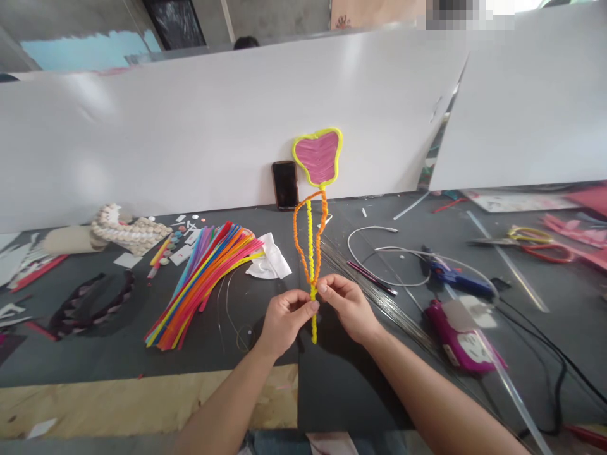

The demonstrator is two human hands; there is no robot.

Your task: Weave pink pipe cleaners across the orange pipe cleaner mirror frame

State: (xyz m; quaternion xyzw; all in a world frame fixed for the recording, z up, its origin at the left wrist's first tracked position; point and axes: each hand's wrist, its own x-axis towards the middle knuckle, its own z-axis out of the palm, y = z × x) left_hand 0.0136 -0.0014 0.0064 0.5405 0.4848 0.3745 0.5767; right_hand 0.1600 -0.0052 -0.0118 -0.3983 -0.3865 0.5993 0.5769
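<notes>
Dark tabletop (118, 354) meets white panel (213, 126).

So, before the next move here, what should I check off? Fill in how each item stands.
1. Left hand grips the work: ok, pinching the yellow stem.
2. Right hand grips too: ok, pinching just above, where the orange loop meets the stem.
3. A hand free for tools: not ok, both are occupied.
4. Pink shape upright: ok, above the loop.
5. Scissors apart from the work: ok, lying on the table to the right.
6. Blue glue gun hot: cannot tell.
</notes>
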